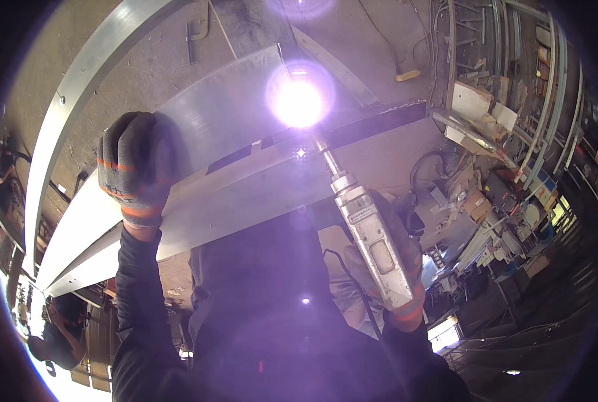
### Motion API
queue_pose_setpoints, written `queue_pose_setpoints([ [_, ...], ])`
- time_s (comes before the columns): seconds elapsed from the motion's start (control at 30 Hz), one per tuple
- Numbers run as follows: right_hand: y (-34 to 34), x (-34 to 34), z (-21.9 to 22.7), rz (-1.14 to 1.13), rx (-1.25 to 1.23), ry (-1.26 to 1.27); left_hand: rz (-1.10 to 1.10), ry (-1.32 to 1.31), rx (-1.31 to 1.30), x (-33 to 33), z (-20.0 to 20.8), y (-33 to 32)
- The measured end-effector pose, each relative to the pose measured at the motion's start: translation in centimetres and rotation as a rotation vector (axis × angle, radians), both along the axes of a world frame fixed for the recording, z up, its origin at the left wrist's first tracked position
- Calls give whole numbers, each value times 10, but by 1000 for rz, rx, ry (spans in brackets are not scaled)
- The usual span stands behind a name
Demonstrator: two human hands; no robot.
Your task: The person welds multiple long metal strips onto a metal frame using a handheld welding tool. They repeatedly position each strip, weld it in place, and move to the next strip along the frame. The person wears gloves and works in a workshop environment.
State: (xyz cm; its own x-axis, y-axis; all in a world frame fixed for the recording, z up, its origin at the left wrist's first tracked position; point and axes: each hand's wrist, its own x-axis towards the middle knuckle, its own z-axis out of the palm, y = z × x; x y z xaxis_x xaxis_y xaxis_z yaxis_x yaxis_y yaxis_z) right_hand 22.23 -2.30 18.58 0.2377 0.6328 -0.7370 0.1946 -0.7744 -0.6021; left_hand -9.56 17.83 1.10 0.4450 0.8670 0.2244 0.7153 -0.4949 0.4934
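A silver handheld welding gun is gripped in my gloved right hand, its body partly covering the fingers. Its thin nozzle points up and away, ending in a blinding white-violet glare at the metal. That glare hides the exact spot where the nozzle meets the workpiece. The long curved metal beam runs from the far middle to the lower left, with a second bright panel along its near side. My left hand, in a grey glove with orange bands, lies on the beam with its fingers curled against it.
Another curved metal strip arcs along the left. A yellow-handled tool and a clamp-like piece lie on the floor beyond. Boxes and scrap crowd the right, beside long metal racks. A person is at the lower left.
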Motion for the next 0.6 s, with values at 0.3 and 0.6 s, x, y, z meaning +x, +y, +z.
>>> queue_pose_setpoints([
  [0.3, -12, 1, 4, 16, 15, -26, -32, 35, 46, -2, -1, 0],
  [0.6, -19, 4, 5, -37, -25, 63, -17, 45, 32, -1, 0, 0],
])
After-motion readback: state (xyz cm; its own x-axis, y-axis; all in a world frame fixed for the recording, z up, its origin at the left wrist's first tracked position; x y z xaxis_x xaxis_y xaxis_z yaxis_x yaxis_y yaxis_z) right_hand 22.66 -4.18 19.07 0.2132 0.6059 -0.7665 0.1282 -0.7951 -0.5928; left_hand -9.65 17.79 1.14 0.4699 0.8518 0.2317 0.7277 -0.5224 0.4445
